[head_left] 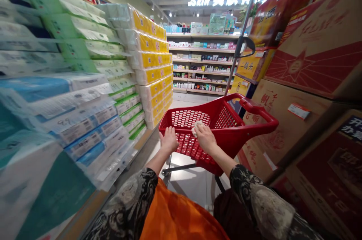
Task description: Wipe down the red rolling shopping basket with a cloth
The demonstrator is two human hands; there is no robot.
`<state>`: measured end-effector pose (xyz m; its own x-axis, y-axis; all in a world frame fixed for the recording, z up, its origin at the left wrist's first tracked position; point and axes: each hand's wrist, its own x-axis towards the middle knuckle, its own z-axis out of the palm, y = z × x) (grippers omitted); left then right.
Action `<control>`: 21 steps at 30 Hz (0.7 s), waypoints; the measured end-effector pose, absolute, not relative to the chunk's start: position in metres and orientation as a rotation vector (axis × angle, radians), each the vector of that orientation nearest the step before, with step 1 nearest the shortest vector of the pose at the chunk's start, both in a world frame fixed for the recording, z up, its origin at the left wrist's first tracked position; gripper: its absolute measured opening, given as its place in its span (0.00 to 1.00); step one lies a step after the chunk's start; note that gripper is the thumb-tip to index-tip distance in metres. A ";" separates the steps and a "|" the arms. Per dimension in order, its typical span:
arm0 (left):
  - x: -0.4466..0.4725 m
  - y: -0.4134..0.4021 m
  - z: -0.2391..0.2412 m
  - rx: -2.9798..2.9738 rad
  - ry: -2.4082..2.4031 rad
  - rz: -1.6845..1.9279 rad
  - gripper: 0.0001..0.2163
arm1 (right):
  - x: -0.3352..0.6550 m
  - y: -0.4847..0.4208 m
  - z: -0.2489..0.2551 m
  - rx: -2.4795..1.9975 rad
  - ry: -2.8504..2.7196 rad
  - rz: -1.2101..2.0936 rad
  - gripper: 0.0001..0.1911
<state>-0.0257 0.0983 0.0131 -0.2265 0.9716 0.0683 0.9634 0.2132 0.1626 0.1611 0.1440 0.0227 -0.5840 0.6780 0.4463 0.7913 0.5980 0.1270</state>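
A red plastic shopping cart [226, 140] stands sideways in front of me, its handle pointing right. My left hand [169, 140] is closed over the rim at the cart's left end. In my right hand [206, 138] is a crumpled whitish cloth [197, 128], pressed against the near top rim of the basket. My right fingers are bent over the cloth and partly hide it. The perforated basket shows nothing inside from this angle. An orange apron [178, 213] covers my front.
Stacked tissue packs [154, 59] line the left side. Cardboard cartons [294, 119] are piled close on the right, beside the cart handle. A thin pole with a dark bracket [244, 46] rises behind the cart. Shelves of small products [203, 49] stand at the back.
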 end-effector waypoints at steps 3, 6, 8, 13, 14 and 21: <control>-0.053 0.096 0.008 1.820 2.462 0.257 0.32 | 0.173 0.151 0.020 -1.244 -2.405 -0.472 0.20; -0.067 0.093 0.004 1.827 2.387 0.368 0.32 | 0.151 0.155 0.011 -1.177 -2.438 -0.453 0.20; -0.073 0.091 0.003 1.777 2.332 0.505 0.31 | 0.115 0.156 0.004 -1.059 -2.511 -0.408 0.20; -0.095 0.075 -0.011 1.477 2.326 0.676 0.32 | 0.023 0.154 -0.010 -0.668 -2.633 -0.367 0.20; -0.100 0.069 -0.018 1.431 2.331 0.658 0.32 | 0.014 0.154 -0.014 -0.568 -2.654 -0.378 0.20; -0.113 0.030 -0.061 1.324 2.372 0.480 0.30 | 0.043 0.141 -0.078 -0.668 -2.927 -0.199 0.22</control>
